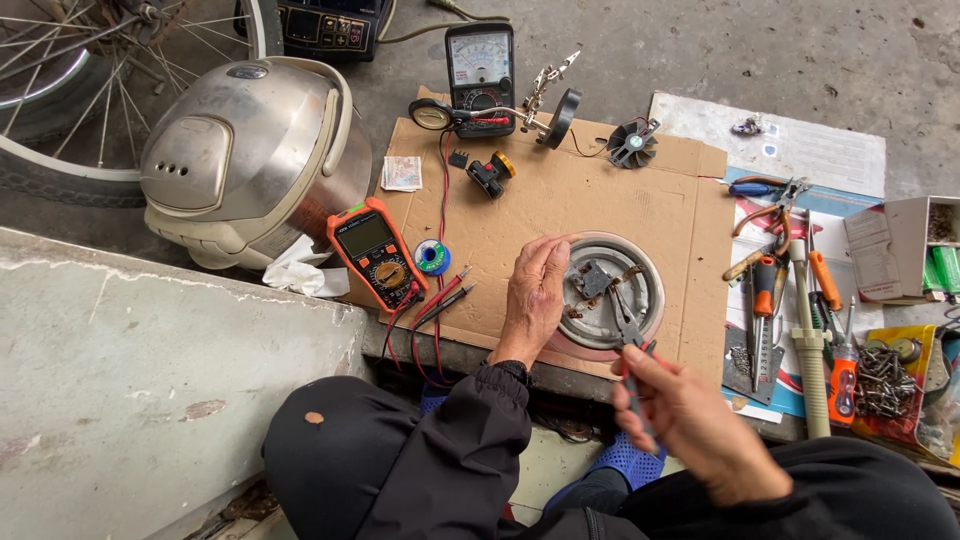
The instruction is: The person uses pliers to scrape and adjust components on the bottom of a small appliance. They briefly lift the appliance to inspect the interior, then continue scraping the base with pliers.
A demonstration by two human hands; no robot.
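Centre frame, our left hand point(535, 295) lies flat, steadying the heating plate point(610, 292) on the cardboard point(560, 205); our right hand point(690, 415) grips pliers point(628, 330) working its centre fitting. Next move likely needs firm, careful twisting.

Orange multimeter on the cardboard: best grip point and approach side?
Grip the orange multimeter across its long edges near the upper, display end, coming from above. It lies flat, face up, and its leads exit the lower end, so the upper half is free of cables.
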